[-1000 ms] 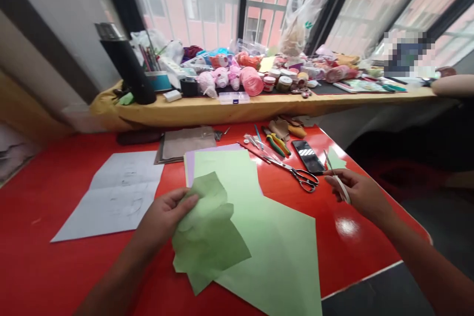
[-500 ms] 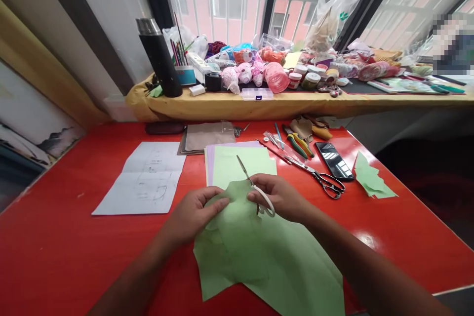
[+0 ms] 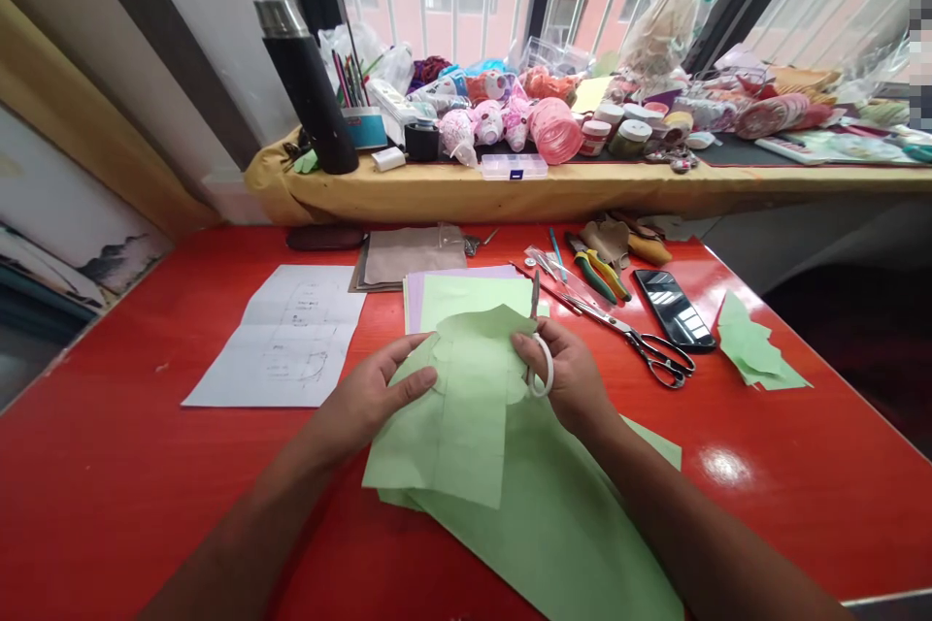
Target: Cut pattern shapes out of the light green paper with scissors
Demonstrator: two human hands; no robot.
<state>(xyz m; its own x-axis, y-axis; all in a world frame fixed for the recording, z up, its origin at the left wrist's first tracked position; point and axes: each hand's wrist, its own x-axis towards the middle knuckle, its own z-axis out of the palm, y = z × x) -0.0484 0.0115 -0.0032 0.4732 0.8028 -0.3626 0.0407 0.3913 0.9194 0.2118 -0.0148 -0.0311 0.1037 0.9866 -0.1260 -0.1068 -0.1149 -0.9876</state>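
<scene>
Both hands hold a cut piece of pale green paper [image 3: 466,408] above the table. My left hand [image 3: 375,390] grips its left side, with the thumb lying across it. My right hand [image 3: 564,374] pinches its right edge and also holds small scissors [image 3: 543,366], their white finger loop showing and their blades pointing up and closed. A large green paper sheet [image 3: 546,524] lies under the held piece and my forearms. Its lower part runs towards the table's front edge.
On the red table [image 3: 109,475] lie a pencilled paper pattern [image 3: 283,338], lilac and green sheets [image 3: 466,296], large scissors [image 3: 641,347], pliers [image 3: 597,277], a phone [image 3: 674,310] and green scraps [image 3: 753,349]. Behind, a yellow-covered ledge [image 3: 582,199] holds crafts and a flask [image 3: 306,87].
The small scissors have turned from slanting left to nearly upright. The green piece now lies flatter and squarer between my hands. My head view has shifted slightly.
</scene>
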